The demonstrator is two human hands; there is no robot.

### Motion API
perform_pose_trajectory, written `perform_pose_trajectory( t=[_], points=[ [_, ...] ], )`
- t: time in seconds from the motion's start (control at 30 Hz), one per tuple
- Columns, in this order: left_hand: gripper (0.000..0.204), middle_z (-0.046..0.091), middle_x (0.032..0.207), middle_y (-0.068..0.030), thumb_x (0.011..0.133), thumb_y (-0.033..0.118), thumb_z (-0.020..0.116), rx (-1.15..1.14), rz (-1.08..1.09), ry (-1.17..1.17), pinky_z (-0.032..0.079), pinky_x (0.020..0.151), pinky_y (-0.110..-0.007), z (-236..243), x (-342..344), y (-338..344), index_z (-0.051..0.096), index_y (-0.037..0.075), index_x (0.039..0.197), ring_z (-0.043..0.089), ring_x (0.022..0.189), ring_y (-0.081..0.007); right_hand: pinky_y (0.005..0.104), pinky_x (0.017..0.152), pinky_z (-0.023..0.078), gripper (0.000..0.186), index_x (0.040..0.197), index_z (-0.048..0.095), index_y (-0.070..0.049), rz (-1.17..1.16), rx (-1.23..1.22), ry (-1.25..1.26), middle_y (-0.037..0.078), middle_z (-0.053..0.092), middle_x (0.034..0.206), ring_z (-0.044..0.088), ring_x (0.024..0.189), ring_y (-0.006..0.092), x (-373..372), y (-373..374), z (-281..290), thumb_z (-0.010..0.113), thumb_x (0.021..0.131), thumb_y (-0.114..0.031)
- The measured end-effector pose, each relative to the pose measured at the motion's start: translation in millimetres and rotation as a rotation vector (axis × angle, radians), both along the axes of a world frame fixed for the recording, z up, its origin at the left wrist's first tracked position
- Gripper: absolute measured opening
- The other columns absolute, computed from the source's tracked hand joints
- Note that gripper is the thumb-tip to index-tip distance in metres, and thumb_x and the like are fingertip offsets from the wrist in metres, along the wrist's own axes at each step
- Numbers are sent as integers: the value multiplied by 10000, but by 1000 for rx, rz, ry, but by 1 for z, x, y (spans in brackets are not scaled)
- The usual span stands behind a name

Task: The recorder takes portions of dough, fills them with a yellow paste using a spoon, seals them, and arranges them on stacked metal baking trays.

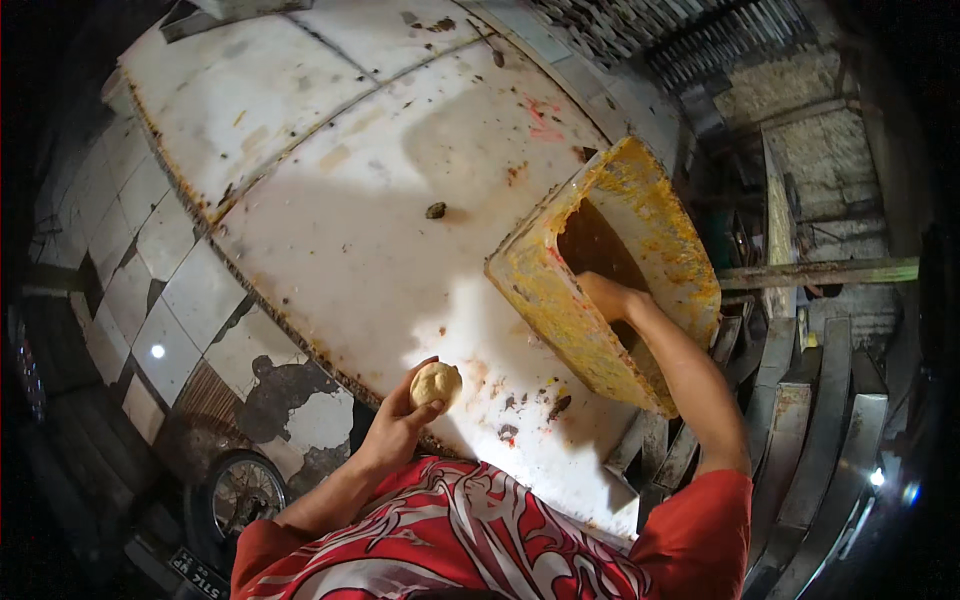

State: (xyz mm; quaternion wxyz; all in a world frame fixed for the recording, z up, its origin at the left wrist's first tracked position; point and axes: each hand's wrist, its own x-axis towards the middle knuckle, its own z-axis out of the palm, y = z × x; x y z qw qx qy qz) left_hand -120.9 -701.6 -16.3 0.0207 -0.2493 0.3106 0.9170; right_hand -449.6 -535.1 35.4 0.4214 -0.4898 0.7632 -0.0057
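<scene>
A round, pale yellow lump that looks like dough point(436, 386) sits in my left hand point(402, 408), at the near edge of the table. The thumb and fingers close around its sides. My right hand point(606, 297) reaches into a tub point(540, 290) crusted with yellow and white residue. That tub lies tipped, its wide mouth facing right. Behind its wall my fingers are hidden, so what they touch does not show. Brown material point(598, 245) shows in the dark inside of the tub.
The white tabletop point(350, 240) has dark seams, stains and scattered bits, with a small dark lump point(436, 211) near its middle. Long metal troughs point(810, 450) stand at the right. A wheel point(242, 495) stands low on the left, by cracked floor tiles point(170, 240).
</scene>
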Motion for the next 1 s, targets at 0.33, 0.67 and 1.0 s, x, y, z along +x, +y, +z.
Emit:
perform_pose_trajectory(
  t=[0.33, 0.67, 1.0],
  points=[
    [454, 475, 1292, -102, 896, 220, 474, 391, -168, 206, 343, 1009, -332, 27, -66, 8, 404, 2, 1288, 454, 1182, -230, 206, 578, 395, 106, 889, 600, -20, -870, -323, -300, -13, 535, 696, 484, 653, 58, 67, 62, 118, 554, 892, -115],
    [461, 507, 1244, -126, 878, 299, 489, 545, -120, 139, 387, 984, -386, 89, -50, 91, 457, -4, 1224, 482, 1140, -285, 297, 620, 439, 62, 854, 570, -15, -805, -1157, 355, 112, 550, 786, 542, 695, 218, 225, 116, 6, 613, 811, -1],
    [720, 478, 1259, -155, 865, 129, 545, 2, 133, 337, 423, 944, -513, 54, 49, 178, 121, 220, 1440, 501, 1140, -343, 375, 762, 425, 196, 996, 621, -54, -820, -723, 846, 143, 512, 1034, 513, 878, 296, 306, 252, -101, 580, 809, -12]
  ],
)
